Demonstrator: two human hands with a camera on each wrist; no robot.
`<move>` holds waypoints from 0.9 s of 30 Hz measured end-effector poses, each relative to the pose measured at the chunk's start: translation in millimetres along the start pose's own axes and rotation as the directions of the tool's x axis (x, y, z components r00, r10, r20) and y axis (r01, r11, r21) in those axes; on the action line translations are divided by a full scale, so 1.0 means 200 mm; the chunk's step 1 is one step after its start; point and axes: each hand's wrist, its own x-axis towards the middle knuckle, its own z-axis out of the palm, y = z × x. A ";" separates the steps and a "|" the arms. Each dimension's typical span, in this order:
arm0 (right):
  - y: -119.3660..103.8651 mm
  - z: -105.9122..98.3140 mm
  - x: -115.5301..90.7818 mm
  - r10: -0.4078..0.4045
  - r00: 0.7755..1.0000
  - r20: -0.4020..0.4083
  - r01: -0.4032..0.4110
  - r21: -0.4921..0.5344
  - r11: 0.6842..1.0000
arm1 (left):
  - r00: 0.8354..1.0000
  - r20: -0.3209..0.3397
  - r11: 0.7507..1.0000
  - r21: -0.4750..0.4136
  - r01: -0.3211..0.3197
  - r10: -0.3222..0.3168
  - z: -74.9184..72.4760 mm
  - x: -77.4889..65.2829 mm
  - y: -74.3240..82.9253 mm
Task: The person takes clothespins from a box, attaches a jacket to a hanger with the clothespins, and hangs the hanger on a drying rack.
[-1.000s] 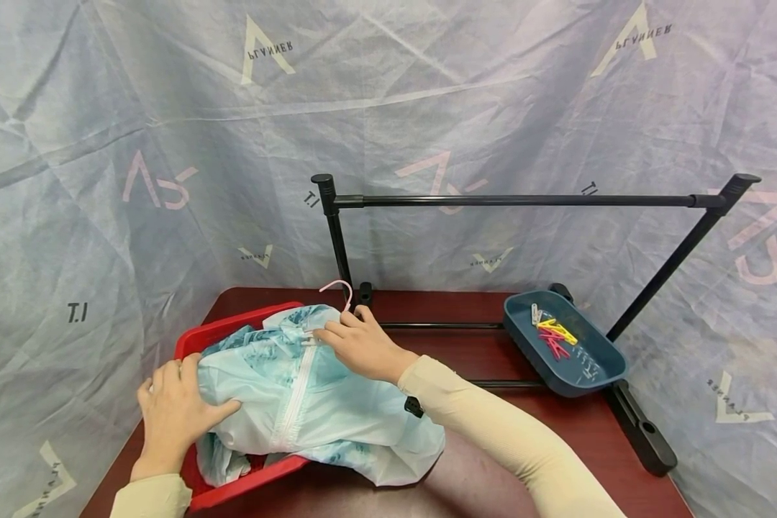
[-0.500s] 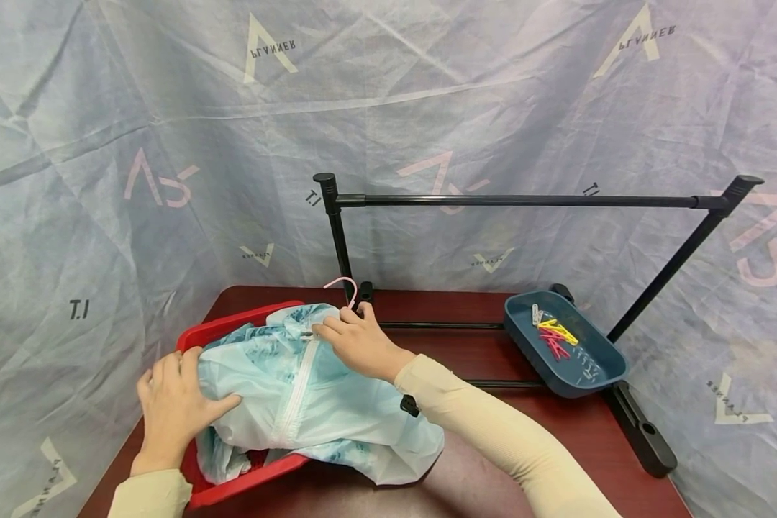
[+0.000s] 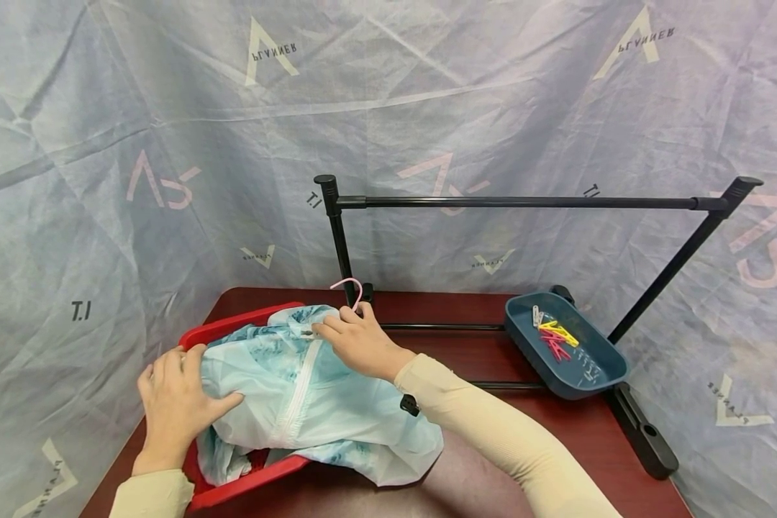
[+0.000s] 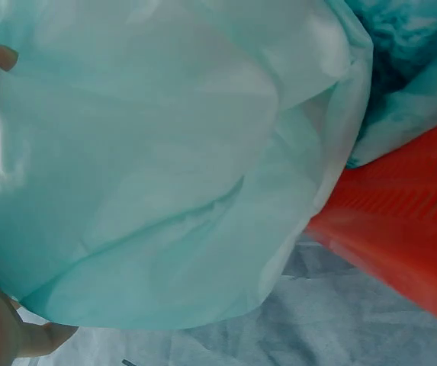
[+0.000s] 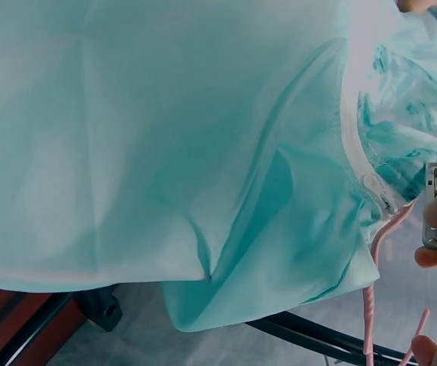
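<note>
A light-blue jacket with a white zipper lies over the red basket. The pink hanger's hook rises just beyond my right fingers. My right hand is at the collar. In the right wrist view its thumb and finger pinch a small grey clothespin, near the zipper slider. My left hand rests at the jacket's left side, its thumb extended over the cloth and the other fingers loosely bent along the edge. The rest of the hanger is hidden under the jacket.
A black rack stands on the dark red table behind the jacket. At its right side a blue basin holds several pink, yellow and pale clothespins. More cloth shows inside the basket. A grey printed sheet hangs behind.
The hanger hook has shifted slightly right and its curve has turned a little. Both hands and the jacket stay nearly in place.
</note>
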 end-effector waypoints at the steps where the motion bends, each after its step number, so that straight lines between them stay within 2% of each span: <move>1: 0.00 0.00 0.00 0.000 1.000 0.000 0.000 -0.004 1.000 | 1.000 -0.010 1.000 0.000 -0.006 0.006 0.00 0.00 0.00; 9: 0.02 -0.02 0.00 -0.016 1.000 -0.009 0.015 -0.023 1.000 | 1.000 -0.008 1.000 -0.020 -0.015 0.015 0.00 0.03 0.03; 16: 0.02 -0.03 -0.01 -0.038 0.999 0.003 0.038 -0.113 0.993 | 0.999 -0.013 0.999 -0.018 -0.029 0.029 0.00 0.06 0.06; 23: 0.03 -0.03 -0.01 -0.037 0.999 0.026 0.040 -0.128 0.991 | 0.999 0.032 0.999 -0.031 -0.036 0.037 0.00 0.06 0.07; 27: 0.04 -0.03 -0.01 -0.051 0.999 0.016 0.053 -0.140 0.989 | 0.998 0.037 0.998 -0.037 -0.042 0.043 0.00 0.06 0.07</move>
